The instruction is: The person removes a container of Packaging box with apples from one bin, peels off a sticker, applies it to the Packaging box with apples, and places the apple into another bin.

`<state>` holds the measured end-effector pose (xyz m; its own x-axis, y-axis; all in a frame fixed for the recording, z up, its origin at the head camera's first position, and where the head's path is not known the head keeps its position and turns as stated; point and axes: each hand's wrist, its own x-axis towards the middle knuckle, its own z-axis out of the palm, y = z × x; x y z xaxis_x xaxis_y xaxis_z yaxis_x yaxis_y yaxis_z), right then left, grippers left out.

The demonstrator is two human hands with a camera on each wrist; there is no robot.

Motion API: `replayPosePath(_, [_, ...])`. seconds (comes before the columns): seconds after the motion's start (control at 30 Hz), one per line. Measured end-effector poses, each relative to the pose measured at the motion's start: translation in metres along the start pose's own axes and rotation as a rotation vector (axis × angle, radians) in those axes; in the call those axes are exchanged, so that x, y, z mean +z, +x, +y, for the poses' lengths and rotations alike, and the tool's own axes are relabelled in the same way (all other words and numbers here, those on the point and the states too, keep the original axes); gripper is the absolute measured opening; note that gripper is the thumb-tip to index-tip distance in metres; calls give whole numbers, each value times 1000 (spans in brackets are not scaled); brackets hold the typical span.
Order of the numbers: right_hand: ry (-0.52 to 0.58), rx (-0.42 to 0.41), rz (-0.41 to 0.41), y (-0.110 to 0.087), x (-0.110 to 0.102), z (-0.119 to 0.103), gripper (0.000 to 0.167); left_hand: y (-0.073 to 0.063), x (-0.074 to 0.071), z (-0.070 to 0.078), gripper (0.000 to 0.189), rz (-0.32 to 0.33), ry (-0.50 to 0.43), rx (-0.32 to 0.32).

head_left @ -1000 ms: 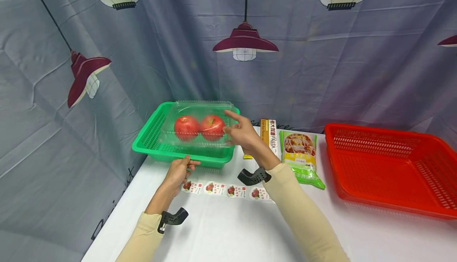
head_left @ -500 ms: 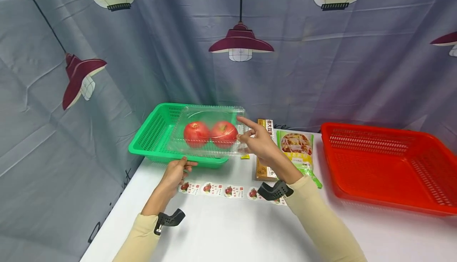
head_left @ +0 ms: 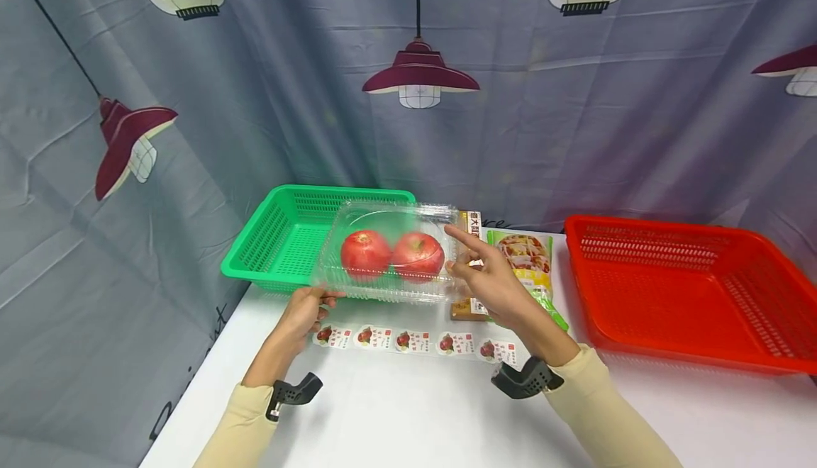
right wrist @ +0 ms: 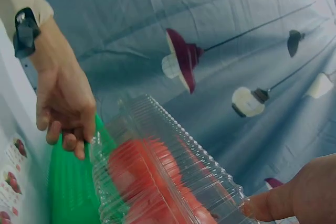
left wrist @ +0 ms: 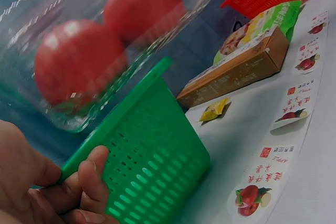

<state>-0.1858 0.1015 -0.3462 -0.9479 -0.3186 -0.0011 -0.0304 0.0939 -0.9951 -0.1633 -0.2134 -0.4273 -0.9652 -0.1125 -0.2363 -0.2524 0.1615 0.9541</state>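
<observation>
My right hand [head_left: 494, 280] grips the right end of a clear plastic clamshell box [head_left: 389, 215], thumb showing at its edge in the right wrist view. Inside lie two red apples [head_left: 418, 256], side by side. The box is held in the air over the right front part of a green basket [head_left: 292, 248]. At the basket's front rim is my left hand [head_left: 298, 318]; the left wrist view shows its thumb and curled fingers [left wrist: 93, 182] pinching that rim. Part of the basket is hidden behind the box.
A strip of apple stickers [head_left: 411, 341] lies on the white table before the basket. Right of it are a brown pasta box [head_left: 469, 310], a green-yellow food bag [head_left: 526, 255] and a large red basket [head_left: 651, 305]. A small yellow packet [left wrist: 214, 109] lies near the pasta box.
My right hand has carried the clamshell box with the apples rightward and toward me, up out of the green basket's area. My left hand has stayed at the rim. The view has shifted slightly.
</observation>
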Motion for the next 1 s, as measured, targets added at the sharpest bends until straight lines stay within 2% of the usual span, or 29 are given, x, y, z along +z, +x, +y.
replayPosePath(0.17, [-8,-8,-1,-22,-5,2,64,-1,-3,4,38,6,1,-16])
replayPosePath(0.33, [-31,0,-2,-43,-8,4,63,-1,-7,6,46,-14,18,-30])
replayPosePath(0.53, [-8,43,1,-64,-8,8,61,0,-9,5,42,-23,46,-62])
replayPosePath(0.63, [8,75,13,-76,-9,11,61,2,-7,5,42,-23,18,-78])
replayPosePath(0.8, [33,117,15,-100,-12,15,62,3,-4,6,46,-47,-2,-60])
replayPosePath(1.0, [-3,158,7,-123,-16,18,62,1,-4,6,50,-71,15,-22])
